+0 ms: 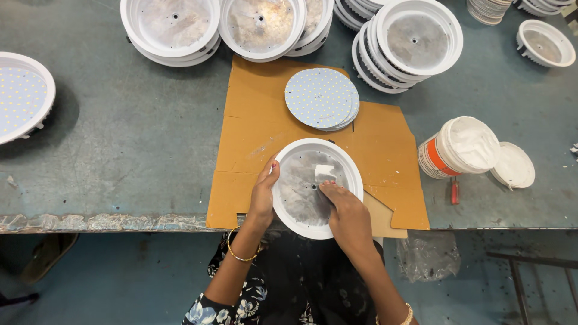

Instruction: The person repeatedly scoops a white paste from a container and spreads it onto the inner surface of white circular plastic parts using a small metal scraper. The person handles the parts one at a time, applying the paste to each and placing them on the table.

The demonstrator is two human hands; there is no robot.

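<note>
Housing [301, 207]: left hand [263, 195] clamped on rim; right hand [346, 210] fingers together, pressing white scraper [325, 173] inside.

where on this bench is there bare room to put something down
The widest bare patch is the green tabletop between the LED-filled housing at the left edge and the cardboard sheet. A smaller one lies right of the paste tub. The back edge is crowded with stacked white housings.

The cardboard sheet [253, 138] lies on the table [132, 138]. On it, near the front edge, sits the round housing [352, 174] — behind it the disc stack [321, 98], right of the sheet the tub [460, 147].
</note>
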